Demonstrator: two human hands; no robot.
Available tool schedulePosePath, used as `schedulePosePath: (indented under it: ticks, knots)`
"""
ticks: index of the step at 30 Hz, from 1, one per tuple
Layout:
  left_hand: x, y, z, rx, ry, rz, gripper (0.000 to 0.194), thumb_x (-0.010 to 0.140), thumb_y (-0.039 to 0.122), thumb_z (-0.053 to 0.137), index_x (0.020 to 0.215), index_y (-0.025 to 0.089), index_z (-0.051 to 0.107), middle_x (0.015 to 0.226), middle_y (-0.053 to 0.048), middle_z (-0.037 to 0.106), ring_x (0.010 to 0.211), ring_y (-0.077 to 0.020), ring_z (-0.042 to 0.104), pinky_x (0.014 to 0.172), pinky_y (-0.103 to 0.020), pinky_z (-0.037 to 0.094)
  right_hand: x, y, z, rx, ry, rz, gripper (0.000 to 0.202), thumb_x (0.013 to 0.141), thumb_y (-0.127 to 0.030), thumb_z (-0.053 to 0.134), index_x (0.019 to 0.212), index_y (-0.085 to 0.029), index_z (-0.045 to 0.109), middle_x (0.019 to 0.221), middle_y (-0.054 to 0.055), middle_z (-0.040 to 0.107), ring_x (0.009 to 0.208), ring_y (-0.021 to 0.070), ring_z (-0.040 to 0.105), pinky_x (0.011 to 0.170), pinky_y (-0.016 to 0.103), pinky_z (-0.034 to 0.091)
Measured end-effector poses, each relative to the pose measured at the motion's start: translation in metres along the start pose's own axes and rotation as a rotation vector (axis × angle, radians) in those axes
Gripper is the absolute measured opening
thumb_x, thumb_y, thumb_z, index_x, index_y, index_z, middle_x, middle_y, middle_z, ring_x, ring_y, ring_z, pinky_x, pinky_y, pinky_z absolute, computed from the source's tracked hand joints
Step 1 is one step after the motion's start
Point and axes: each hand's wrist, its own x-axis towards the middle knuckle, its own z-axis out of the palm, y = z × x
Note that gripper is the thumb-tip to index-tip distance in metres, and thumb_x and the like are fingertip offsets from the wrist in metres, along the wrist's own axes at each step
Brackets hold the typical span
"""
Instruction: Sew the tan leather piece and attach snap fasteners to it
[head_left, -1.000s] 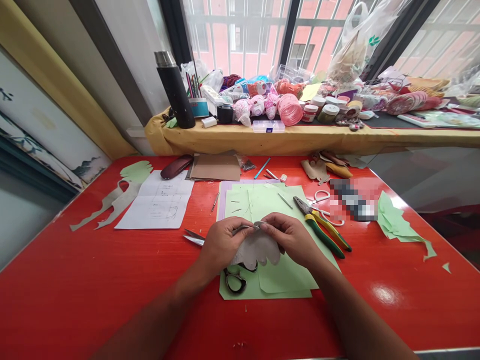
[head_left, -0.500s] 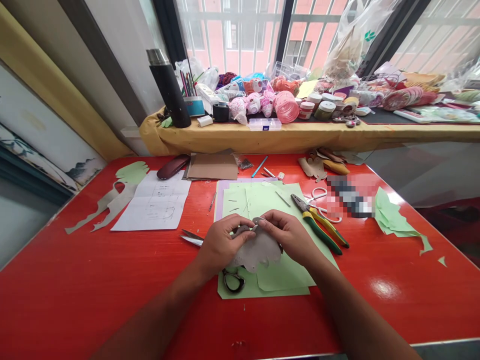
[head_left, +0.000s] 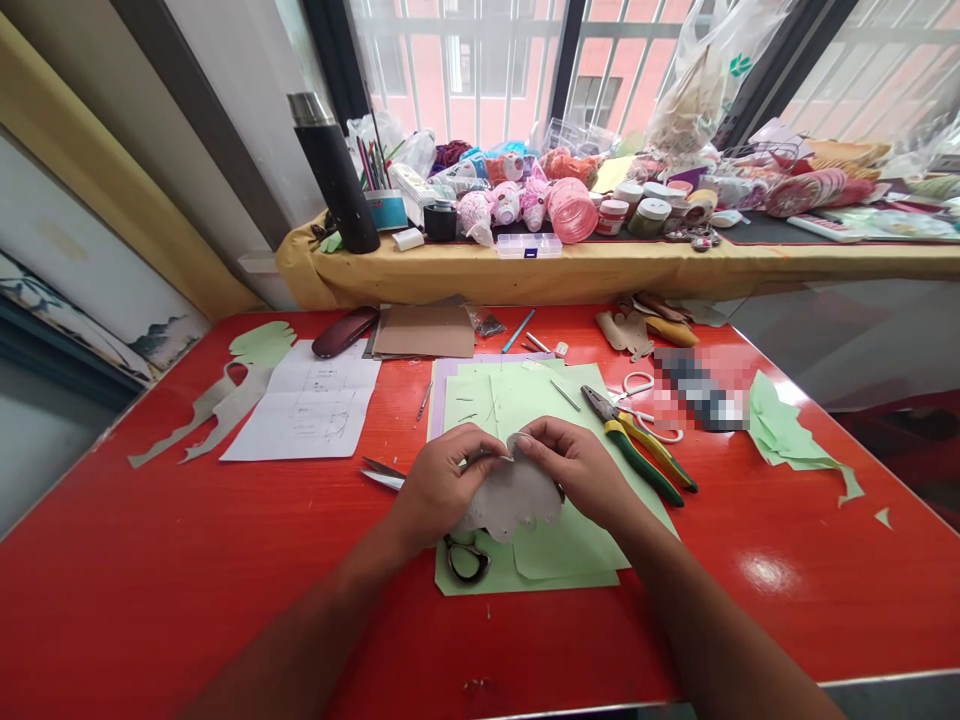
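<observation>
A grey scalloped piece (head_left: 506, 503) is held up between both hands over green sheets (head_left: 574, 545). My left hand (head_left: 450, 475) pinches its upper left edge, fingers closed. My right hand (head_left: 574, 465) grips the top edge near a small rounded grey tip, its fingertips almost touching those of the left. Scissors (head_left: 466, 562) lie partly under the left hand and the piece, with their blades showing to the left. Pliers (head_left: 641, 445) with green and yellow handles rest just right of my right hand.
White-handled scissors (head_left: 649, 408) lie beyond the pliers. A drawn paper sheet (head_left: 307, 405) and a dark red case (head_left: 345, 332) are at the left. Green scraps (head_left: 787, 425) lie at the right. A black flask (head_left: 337, 180) stands on the crowded sill.
My left fingers have shifted slightly on the grey piece, and the dark fold that showed between them is now mostly out of sight. Both hands stay in nearly the same place.
</observation>
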Motion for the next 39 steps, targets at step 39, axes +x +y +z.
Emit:
schedulePosePath:
  ticks: [39]
  knots:
    - [-0.0013, -0.0024, 0.0072, 0.088, 0.063, 0.033, 0.017, 0.095, 0.02, 0.06, 0.093, 0.025, 0.076, 0.095, -0.003, 0.073, 0.089, -0.0196, 0.068, 0.08, -0.03, 0.052, 0.0039, 0.0066, 0.0062, -0.331, 0.075, -0.123, 0.026, 0.093, -0.042, 0.064, 0.077, -0.022, 0.061, 0.064, -0.003, 0.047, 0.059, 0.0144, 0.045, 0.053, 0.025, 0.035]
